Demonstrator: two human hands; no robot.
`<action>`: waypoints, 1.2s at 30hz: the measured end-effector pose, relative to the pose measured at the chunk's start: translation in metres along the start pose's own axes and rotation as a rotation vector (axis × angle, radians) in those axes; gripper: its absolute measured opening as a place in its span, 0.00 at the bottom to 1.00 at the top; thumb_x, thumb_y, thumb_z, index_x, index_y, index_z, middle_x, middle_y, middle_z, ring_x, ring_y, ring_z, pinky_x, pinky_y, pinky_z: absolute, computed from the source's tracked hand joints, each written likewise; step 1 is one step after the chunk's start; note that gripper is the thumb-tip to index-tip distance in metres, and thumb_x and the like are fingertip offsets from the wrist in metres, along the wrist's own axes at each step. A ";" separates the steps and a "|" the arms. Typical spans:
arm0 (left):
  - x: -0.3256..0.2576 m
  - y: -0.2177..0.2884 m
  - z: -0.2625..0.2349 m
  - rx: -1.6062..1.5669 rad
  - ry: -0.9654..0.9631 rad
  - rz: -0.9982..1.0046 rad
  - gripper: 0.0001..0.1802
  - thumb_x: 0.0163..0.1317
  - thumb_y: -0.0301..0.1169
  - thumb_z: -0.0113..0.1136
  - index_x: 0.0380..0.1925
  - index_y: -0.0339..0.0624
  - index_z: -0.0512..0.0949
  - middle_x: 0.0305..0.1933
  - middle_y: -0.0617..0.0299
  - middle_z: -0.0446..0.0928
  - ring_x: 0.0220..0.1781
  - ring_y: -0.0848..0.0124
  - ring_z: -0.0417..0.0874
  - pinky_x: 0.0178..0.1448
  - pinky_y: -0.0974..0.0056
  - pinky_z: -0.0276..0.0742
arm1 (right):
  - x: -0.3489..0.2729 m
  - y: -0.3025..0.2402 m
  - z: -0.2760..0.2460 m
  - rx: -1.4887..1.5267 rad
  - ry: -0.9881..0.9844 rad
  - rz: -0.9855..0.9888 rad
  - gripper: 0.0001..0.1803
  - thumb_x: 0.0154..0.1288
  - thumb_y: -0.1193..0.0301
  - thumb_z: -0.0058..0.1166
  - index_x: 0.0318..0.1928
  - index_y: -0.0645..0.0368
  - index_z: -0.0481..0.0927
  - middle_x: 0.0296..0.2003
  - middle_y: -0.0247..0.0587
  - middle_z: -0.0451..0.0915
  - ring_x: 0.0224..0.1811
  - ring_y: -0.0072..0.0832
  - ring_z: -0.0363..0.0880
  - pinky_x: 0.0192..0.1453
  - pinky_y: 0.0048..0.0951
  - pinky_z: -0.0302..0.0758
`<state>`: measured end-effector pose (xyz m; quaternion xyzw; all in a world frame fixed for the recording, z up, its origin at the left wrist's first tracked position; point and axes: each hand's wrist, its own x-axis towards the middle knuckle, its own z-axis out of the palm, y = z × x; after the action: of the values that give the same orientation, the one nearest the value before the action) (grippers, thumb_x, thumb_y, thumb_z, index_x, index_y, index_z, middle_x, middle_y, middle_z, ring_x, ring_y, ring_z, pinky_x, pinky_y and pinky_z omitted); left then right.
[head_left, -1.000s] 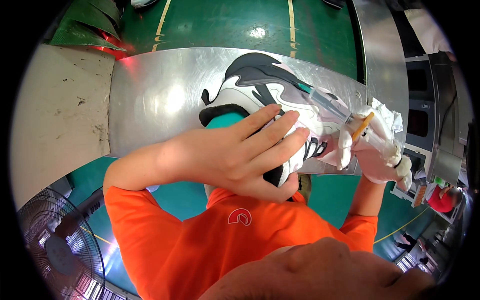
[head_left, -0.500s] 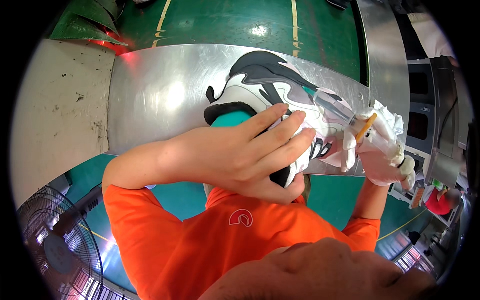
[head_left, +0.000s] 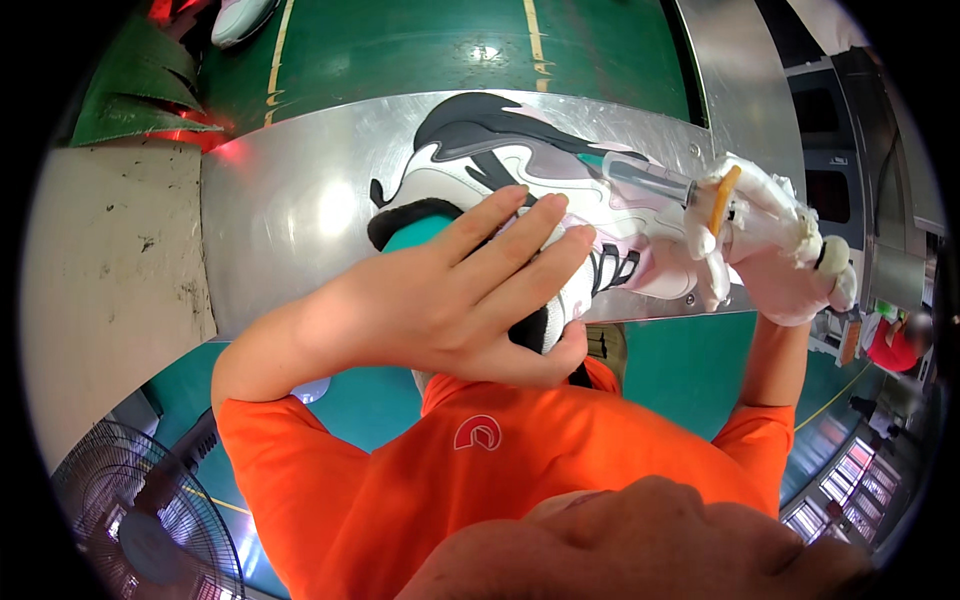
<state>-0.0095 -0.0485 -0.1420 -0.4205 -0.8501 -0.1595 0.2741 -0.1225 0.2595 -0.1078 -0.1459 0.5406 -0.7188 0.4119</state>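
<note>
— Green floor [head_left: 400,45] behind, curved sheet-metal surface [head_left: 290,200] in front. Where are the hands?
— Bare left hand [head_left: 440,300] laid flat over the heel end of a white, grey and black sneaker [head_left: 520,170], fingers stretched out side by side, thumb tucked beneath. Gloved right hand [head_left: 770,250] closed around a syringe-like applicator [head_left: 650,180], tip resting near the shoe's toe end.
— And the shoe itself?
— Lying on its side upon the metal, teal lining visible at the collar.
— How far along?
— Hard to judge: applicator engaged at the upper, apparently mid-application; no finished seam or residue discernible. Second shoe [head_left: 240,15] waiting at the top edge.
</note>
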 end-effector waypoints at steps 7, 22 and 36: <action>0.005 -0.001 -0.004 -0.008 -0.022 -0.010 0.11 0.48 0.35 0.64 0.32 0.61 0.75 0.55 0.52 0.79 0.54 0.52 0.82 0.59 0.53 0.80 | -0.006 -0.011 0.006 -0.074 0.098 0.035 0.64 0.24 0.38 0.70 0.61 0.68 0.68 0.47 0.60 0.74 0.32 0.40 0.80 0.33 0.34 0.80; 0.018 0.006 -0.012 -0.058 -0.083 -0.159 0.20 0.45 0.34 0.67 0.39 0.36 0.81 0.52 0.59 0.82 0.56 0.57 0.83 0.59 0.55 0.80 | -0.030 -0.002 0.006 -0.052 0.084 0.019 0.70 0.22 0.34 0.70 0.62 0.74 0.63 0.37 0.56 0.77 0.20 0.31 0.77 0.19 0.26 0.77; 0.026 -0.002 -0.022 -0.035 -0.264 -0.003 0.16 0.52 0.30 0.68 0.37 0.44 0.71 0.52 0.42 0.81 0.56 0.45 0.82 0.58 0.44 0.79 | -0.064 0.023 -0.030 0.186 0.059 -0.084 0.71 0.23 0.43 0.70 0.65 0.81 0.59 0.43 0.64 0.75 0.26 0.38 0.79 0.28 0.33 0.80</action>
<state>-0.0164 -0.0444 -0.1086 -0.4414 -0.8764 -0.1180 0.1524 -0.0921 0.3255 -0.1244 -0.1081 0.4769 -0.7866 0.3771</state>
